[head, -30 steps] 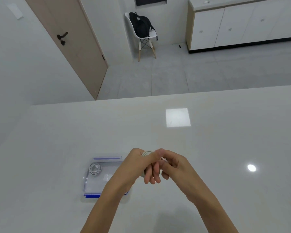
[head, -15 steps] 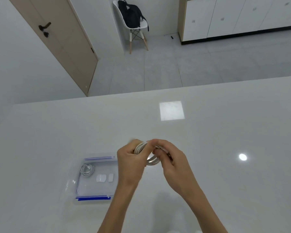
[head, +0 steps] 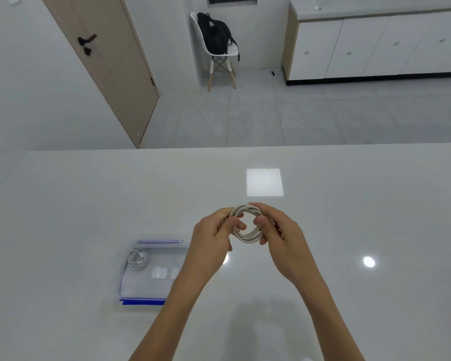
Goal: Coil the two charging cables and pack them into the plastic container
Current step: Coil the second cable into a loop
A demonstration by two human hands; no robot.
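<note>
Two white charging cables show. The first cable (head: 246, 239) is a finished ring held above the table (head: 89, 199) between two hands. The left hand (head: 214, 237) pinches its left side and the right hand (head: 280, 235) its right, with fingers curled round the loops. The second cable (head: 138, 259) lies coiled in the far left corner of the one clear plastic container (head: 142, 301), left of the left forearm.
</note>
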